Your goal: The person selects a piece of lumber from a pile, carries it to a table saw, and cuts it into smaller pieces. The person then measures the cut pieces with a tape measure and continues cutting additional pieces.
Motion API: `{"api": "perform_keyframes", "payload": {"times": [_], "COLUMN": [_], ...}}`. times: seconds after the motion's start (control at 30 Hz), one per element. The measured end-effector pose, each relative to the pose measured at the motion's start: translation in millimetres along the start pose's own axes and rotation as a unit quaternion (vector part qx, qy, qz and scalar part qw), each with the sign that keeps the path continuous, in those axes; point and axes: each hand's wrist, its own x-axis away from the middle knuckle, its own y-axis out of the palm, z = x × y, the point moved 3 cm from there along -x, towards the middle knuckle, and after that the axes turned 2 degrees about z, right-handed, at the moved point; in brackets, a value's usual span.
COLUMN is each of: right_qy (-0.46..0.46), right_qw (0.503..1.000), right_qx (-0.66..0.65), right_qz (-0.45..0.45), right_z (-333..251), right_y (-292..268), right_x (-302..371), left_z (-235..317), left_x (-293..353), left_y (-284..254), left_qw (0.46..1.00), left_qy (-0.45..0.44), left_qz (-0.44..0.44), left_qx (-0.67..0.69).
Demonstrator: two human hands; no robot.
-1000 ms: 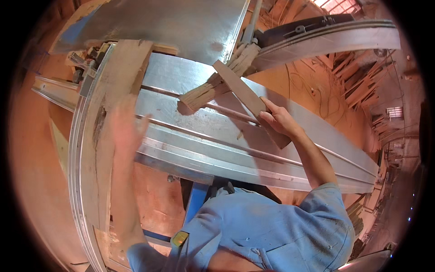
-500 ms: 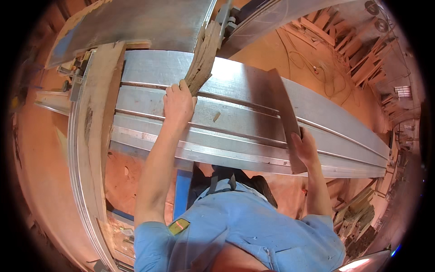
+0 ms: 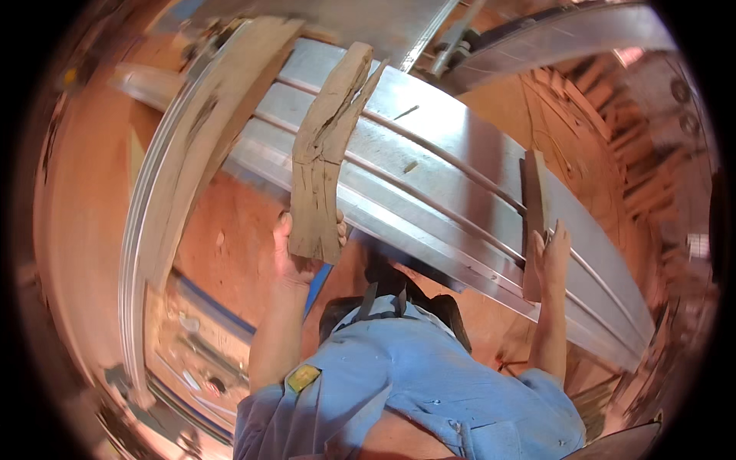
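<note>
My left hand (image 3: 287,249) grips the near end of a rough, cracked wood slab (image 3: 316,172) from below, its fingertips curling round the right edge. The slab's far end is split and reaches over the grooved metal sliding table (image 3: 399,149). A narrow wood board (image 3: 534,222) stands crosswise on the right part of that table. Right beside this board is my right hand (image 3: 553,261), fingers stretched upward and thumb apart near the board's side; whether it still touches the wood is hard to see.
A long thick plank (image 3: 215,115) lies along a metal rail (image 3: 132,299) on the left. A curved metal guard or arm (image 3: 560,42) crosses the far right. Small wood chips (image 3: 411,165) lie on the table, and stacked wood strips (image 3: 644,169) lean along the right wall.
My left hand has drawn the cracked slab back toward my body, off the far edge. The narrow board sits farther right, with my right hand's fingers loosened from it. The view has turned.
</note>
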Motion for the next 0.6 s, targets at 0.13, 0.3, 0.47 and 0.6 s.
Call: {"api": "perform_keyframes", "payload": {"times": [0.13,0.3,0.47,0.6], "right_qy": [-0.076,-0.208,-0.346,-0.268], "right_qw": [0.991,0.946,0.881,0.885], "right_qx": [-0.099,-0.187,-0.199,-0.275], "right_qz": [-0.042,-0.165,-0.254,-0.265], "right_z": [-127.3,-327.2,-397.4,-309.1], "right_y": [-20.1,50.3,69.1,59.8], "right_x": [63.2,166.5,373.5,441.9], "left_z": [37.8,72.2,53.5,46.6], "left_x": [170.7,355.6,579.2,593.9], "left_y": [-78.4,-220.0,-293.8,-302.8], "left_qw": [0.988,0.96,0.915,0.933], "left_qy": [0.052,0.212,0.356,0.329], "left_qz": [-0.021,-0.035,0.085,0.034], "left_qx": [0.144,0.178,0.169,0.141]}}
